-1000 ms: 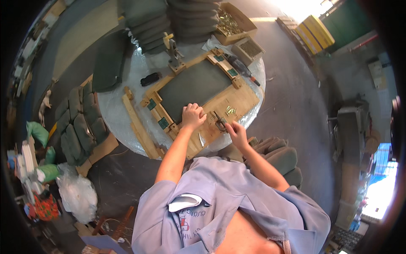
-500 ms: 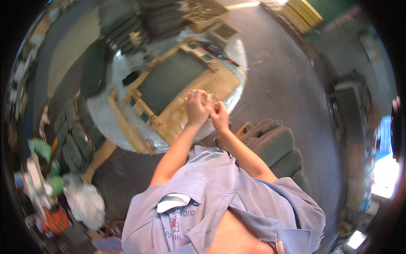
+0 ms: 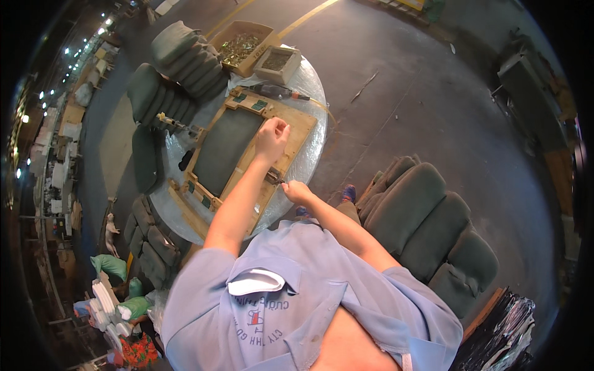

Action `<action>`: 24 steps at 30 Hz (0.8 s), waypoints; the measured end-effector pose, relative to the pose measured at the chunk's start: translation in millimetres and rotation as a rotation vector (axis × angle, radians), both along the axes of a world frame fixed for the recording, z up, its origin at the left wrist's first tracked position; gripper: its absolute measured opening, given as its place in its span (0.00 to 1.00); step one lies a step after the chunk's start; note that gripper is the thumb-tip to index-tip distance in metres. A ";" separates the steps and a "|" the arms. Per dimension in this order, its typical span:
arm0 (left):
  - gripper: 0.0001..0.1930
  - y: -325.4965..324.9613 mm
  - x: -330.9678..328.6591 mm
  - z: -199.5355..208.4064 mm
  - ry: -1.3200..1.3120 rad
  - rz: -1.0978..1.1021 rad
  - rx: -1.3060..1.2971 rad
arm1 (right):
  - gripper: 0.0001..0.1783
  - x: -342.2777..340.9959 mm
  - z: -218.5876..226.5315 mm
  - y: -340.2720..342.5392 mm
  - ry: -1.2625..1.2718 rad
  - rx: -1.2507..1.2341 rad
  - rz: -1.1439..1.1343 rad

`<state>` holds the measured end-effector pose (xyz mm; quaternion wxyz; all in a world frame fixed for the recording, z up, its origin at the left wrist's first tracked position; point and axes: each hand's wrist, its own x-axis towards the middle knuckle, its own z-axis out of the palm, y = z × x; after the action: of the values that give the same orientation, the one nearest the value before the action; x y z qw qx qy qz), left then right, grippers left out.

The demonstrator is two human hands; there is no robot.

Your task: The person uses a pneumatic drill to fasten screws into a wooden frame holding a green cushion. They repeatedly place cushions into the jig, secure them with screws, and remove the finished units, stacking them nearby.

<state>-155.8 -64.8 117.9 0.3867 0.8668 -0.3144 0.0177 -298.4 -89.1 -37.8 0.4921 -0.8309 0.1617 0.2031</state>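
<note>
My left hand (image 3: 271, 141) hovers over the right side of a wooden jig board (image 3: 299, 127), its fingers curled together; whatever they may hold is too small to make out. Lower down, my right hand (image 3: 298, 192) is closed on the end of a dark metal clamp (image 3: 275, 178) at the board's near right edge. A dark green padded panel (image 3: 228, 148) lies flat in the jig, between wooden blocks with small green pads. Across the jig, a second clamp (image 3: 176, 122) with a yellowish handle stands at the far left side.
The round table (image 3: 312, 83) is wrapped in clear plastic. On it lie a power screwdriver (image 3: 272, 92), a box of metal pieces (image 3: 241, 46), a smaller wooden box (image 3: 278, 63) and wooden strips (image 3: 187, 210). Green cushions (image 3: 405, 207) are stacked at my right; more cushions (image 3: 185, 59) stand far left.
My hands were close together over the board. Now they are apart, the left farther forward and the right lower, at the clamp. The view has shifted.
</note>
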 end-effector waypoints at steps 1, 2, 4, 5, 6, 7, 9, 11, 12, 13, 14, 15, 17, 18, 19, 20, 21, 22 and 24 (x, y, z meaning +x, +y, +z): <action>0.07 -4.8 8.9 0.7 -0.029 -0.016 0.028 | 0.34 -1.7 2.2 -0.3 -0.007 0.015 -0.006; 0.08 -7.6 20.9 1.7 -0.054 -0.007 0.059 | 0.34 -3.3 3.2 -0.7 -0.013 0.028 -0.016; 0.08 -3.5 45.8 -2.3 -0.092 0.005 0.121 | 0.33 -8.4 0.4 -2.7 -0.029 0.044 -0.043; 0.08 0.0 55.9 -4.8 -0.093 0.025 0.142 | 0.33 -9.7 -1.0 -5.1 -0.040 0.045 -0.061; 0.09 7.6 68.1 -5.9 -0.096 0.048 0.163 | 0.32 -9.3 -0.5 -5.1 -0.053 0.046 -0.076; 0.09 19.9 80.7 -5.4 -0.101 0.074 0.186 | 0.32 -9.0 0.8 -3.2 -0.064 0.058 -0.105; 0.09 62.3 106.3 -13.5 -0.104 0.110 0.318 | 0.32 -12.8 -0.1 -2.2 -0.071 0.067 -0.144; 0.08 117.0 107.8 -24.3 -0.032 0.179 0.308 | 0.25 -31.4 3.2 6.8 -0.205 0.032 -0.302; 0.08 157.3 98.2 -26.8 0.024 0.235 0.275 | 0.23 -43.6 22.8 14.3 -0.278 0.019 -0.387; 0.08 206.3 80.2 -26.1 0.077 0.316 0.244 | 0.19 -47.4 67.8 13.9 -0.176 0.085 -0.328; 0.07 237.5 60.2 -17.4 0.053 0.361 0.164 | 0.15 -46.6 59.8 21.4 -0.376 0.013 -0.339; 0.06 265.5 34.9 -0.6 0.068 0.386 0.123 | 0.15 -27.0 54.8 27.3 -0.803 -0.156 -0.358; 0.03 268.5 -24.3 69.4 0.012 0.402 0.033 | 0.27 51.6 81.3 46.1 -1.116 -0.038 -0.459; 0.03 273.1 -62.1 100.4 -0.070 0.446 -0.050 | 0.35 112.6 93.7 59.2 -1.146 -0.133 -0.191; 0.04 282.3 -105.3 119.4 -0.033 0.540 -0.280 | 0.35 160.0 113.9 84.5 -1.070 -0.452 -0.076; 0.06 279.6 -121.3 148.4 -0.231 0.395 -0.343 | 0.28 218.1 97.4 107.6 -1.100 -0.143 -0.257; 0.03 281.7 -147.9 186.5 -0.427 0.368 -0.342 | 0.20 231.6 119.5 155.5 -1.168 -0.143 -0.050; 0.05 288.1 -178.4 204.4 -0.535 0.435 -0.320 | 0.12 206.0 141.4 220.9 -0.990 -0.135 0.316; 0.11 266.2 -157.0 216.3 -0.623 0.499 -0.689 | 0.12 148.4 162.4 334.0 -1.166 0.415 0.633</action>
<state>-312.9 201.4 334.2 0.5213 0.6915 -0.1747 0.4685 -150.0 245.0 124.6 0.5644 -0.7004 -0.4212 -0.1160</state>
